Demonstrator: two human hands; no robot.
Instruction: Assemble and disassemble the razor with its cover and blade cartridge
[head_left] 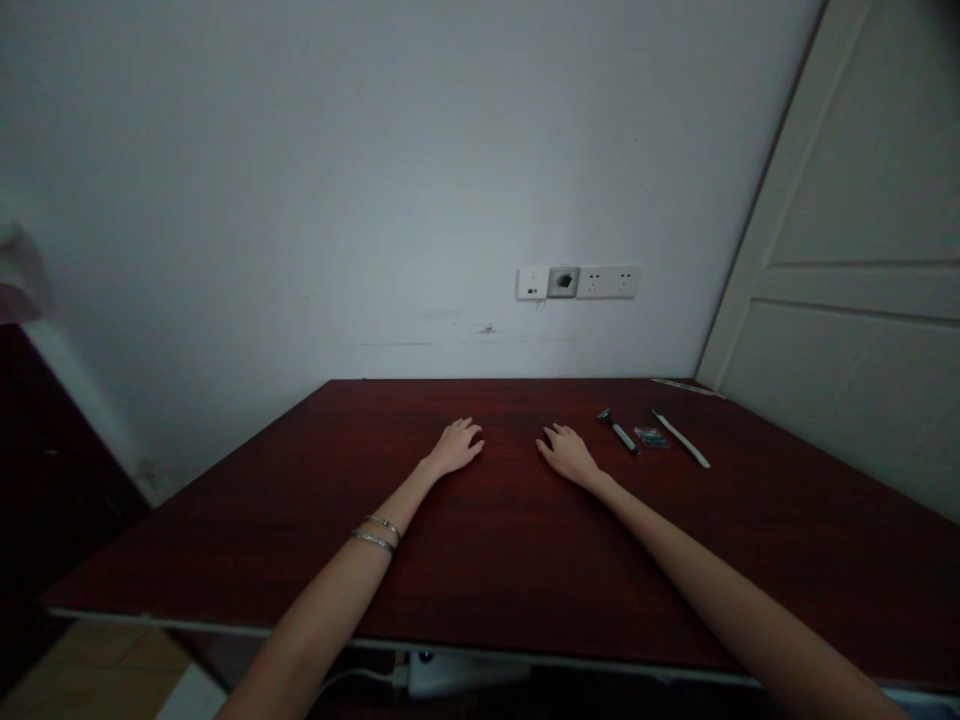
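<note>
Dark red wooden table (225,540) set against a plain white wall (300,200), dim light. Razor (619,432) lies flat on the table top, dark head toward the wall, handle angled back toward me and to the right. It sits near my right hand (568,455), on its outer side, not touching; a strip of bare table shows between the razor and my knuckles. Right hand palm down, resting on the wood, fingers (551,437) loosely spread and pointing toward the wall, holding nothing. Left hand (455,447) likewise flat and empty, fingers (469,428) slightly apart, well away from the razor, with the right hand between them. Two thin metal bracelets (377,532) on my left forearm. Just beyond the razor to the right: a small blue item (651,437), too small to identify, then a slim white stick-like tool (681,439) lying at a similar angle. On the wall above, a row of sockets (577,282). Pale panelled door (862,300) at far right.
</note>
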